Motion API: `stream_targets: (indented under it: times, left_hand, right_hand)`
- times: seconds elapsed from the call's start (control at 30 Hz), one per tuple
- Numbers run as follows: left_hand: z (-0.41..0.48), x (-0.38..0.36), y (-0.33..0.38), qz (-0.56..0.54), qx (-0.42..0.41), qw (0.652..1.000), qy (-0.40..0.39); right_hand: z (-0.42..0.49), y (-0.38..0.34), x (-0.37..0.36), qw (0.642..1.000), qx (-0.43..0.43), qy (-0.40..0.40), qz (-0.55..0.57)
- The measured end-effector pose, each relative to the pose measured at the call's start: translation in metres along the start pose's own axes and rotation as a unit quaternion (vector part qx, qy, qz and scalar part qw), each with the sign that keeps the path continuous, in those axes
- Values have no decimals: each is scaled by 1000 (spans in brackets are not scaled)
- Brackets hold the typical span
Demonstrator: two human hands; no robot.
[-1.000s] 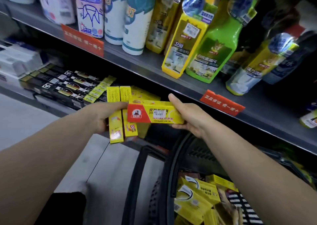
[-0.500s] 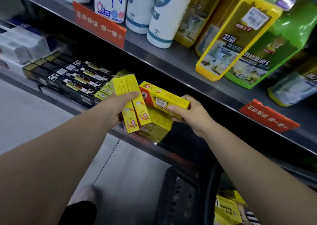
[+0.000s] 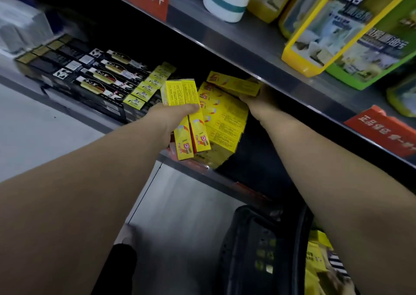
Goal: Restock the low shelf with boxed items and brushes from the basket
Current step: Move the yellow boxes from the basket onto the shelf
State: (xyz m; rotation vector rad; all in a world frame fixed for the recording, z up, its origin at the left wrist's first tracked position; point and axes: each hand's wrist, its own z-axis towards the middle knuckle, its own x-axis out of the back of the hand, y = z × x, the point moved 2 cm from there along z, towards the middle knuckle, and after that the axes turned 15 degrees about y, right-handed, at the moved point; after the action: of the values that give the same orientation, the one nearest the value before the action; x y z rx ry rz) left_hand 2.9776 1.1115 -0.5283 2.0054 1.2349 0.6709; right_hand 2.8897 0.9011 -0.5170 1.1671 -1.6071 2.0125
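The box point(image 3: 234, 84), a slim yellow carton, hangs just above the stack point(image 3: 225, 123) of matching cartons on the low shelf point(image 3: 225, 181). It is tipped a little and tucked close under the lip of the upper shelf point(image 3: 247, 53). The right hand point(image 3: 255, 100) holds it by its near right end. The fingers are mostly hidden behind the carton and the shelf lip, so I can't say how they wrap, only that they grip it.

From where I stand the box looks light and stiff. It is thin card with smooth printed faces that could slide on the cartons below. I'd hold it much as it is held now, across the narrow sides near one end, so the far end is free to go in first. Squeezing the broad faces would likely dent it.

The left hand point(image 3: 177, 116) grips two boxes point(image 3: 195, 137) of the same kind, side by side and on end, just left of the stack, with the thumb across their front. They seem to touch the stack's edge, though I can't be sure. The stack leans and overhangs the shelf front a little, so a careless push might tip it.

Further left lie rows of black cartons point(image 3: 101, 80). Bottles point(image 3: 225, 2) stand on the upper shelf. Down by the right arm sits the black basket point(image 3: 254, 249), with spare boxes point(image 3: 315, 258) showing inside.
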Motion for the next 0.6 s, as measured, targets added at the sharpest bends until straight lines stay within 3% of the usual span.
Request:
stream_targets:
  times: [0.1,0.43,0.6]
  left_hand:
    - [1,0,-1,5,-1,1000,6]
    - [0,-3,-1,-3,-10,1000,16]
    - [-3,-4,0,-10,-8,1000,17]
  right_hand:
    - [13,15,-9,998,-11,-39,57]
    - [41,25,-13,991,39,-125,-15]
    - [36,20,-20,988,77,-131,-43]
